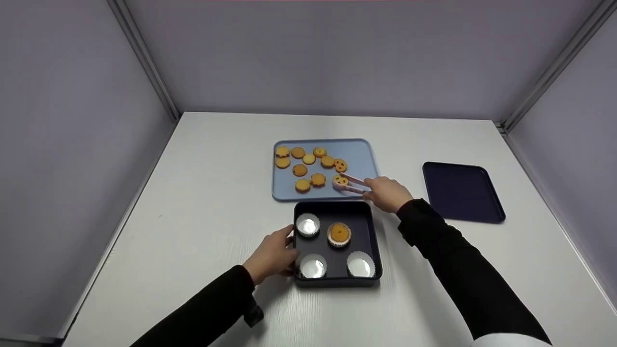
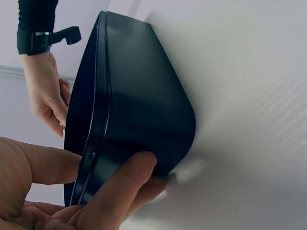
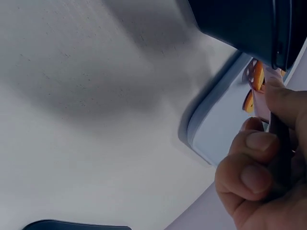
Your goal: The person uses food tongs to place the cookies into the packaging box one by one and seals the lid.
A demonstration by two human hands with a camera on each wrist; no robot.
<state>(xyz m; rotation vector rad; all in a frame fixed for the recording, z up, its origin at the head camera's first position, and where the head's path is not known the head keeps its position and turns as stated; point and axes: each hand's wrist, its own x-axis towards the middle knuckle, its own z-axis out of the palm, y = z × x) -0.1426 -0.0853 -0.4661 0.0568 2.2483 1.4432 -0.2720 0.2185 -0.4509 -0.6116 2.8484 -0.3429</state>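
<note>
In the head view my right hand (image 1: 388, 193) holds a pair of pink tongs (image 1: 354, 189). Their tips lie at either side of a round cookie with dark spots (image 1: 341, 180), at the near right of the blue tray (image 1: 361, 149). My left hand (image 1: 272, 255) grips the left wall of a deep dark baking pan (image 1: 337, 281); in the left wrist view, the thumb (image 2: 53, 163) is at the rim and the fingers (image 2: 122, 187) press the outside. Inside the pan, one paper cup holds an orange-brown cookie (image 1: 339, 232). Three other cups, such as the front left cup (image 1: 313, 266), show bare shiny bottoms.
Several more cookies (image 1: 318, 180) of round and flower shapes lie on the blue tray, mostly to its left. A flat dark navy tray (image 1: 463, 193) rests on the white table (image 1: 217, 193) at the right. Pale grey panels (image 1: 328, 58) enclose the table's back and sides.
</note>
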